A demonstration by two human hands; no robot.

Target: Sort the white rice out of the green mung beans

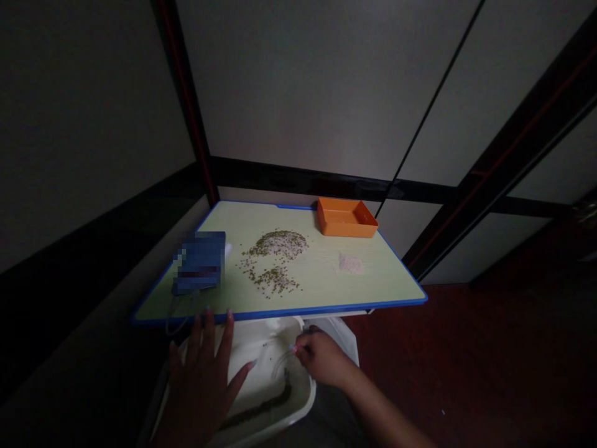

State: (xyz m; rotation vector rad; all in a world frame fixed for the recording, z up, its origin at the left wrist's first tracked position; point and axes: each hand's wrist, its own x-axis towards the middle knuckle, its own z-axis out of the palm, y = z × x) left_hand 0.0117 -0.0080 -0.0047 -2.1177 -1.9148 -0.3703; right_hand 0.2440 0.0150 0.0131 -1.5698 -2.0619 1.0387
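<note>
My left hand (200,373) is held palm down with its fingers spread, over the left side of a white basin (305,407) and close to the table's front edge. Nothing shows in it. My right hand (321,356) is closed in a pinch above the basin's right side. A faint, clear curved thing (280,362) seems to extend from its fingertips, too dim to name. Dark grains (261,407) lie in a band along the basin's bottom. Above, on the tabletop, small greenish-brown grains mixed with pale ones (280,244) lie in a loose heap, scattered toward the front.
The pale table (317,292) has a blue rim. An orange tray (347,230) stands at its back right, with a small pale heap (349,262) in front. A blurred blue object (200,261) lies at the left, a thin cord below it. Panelled walls stand behind.
</note>
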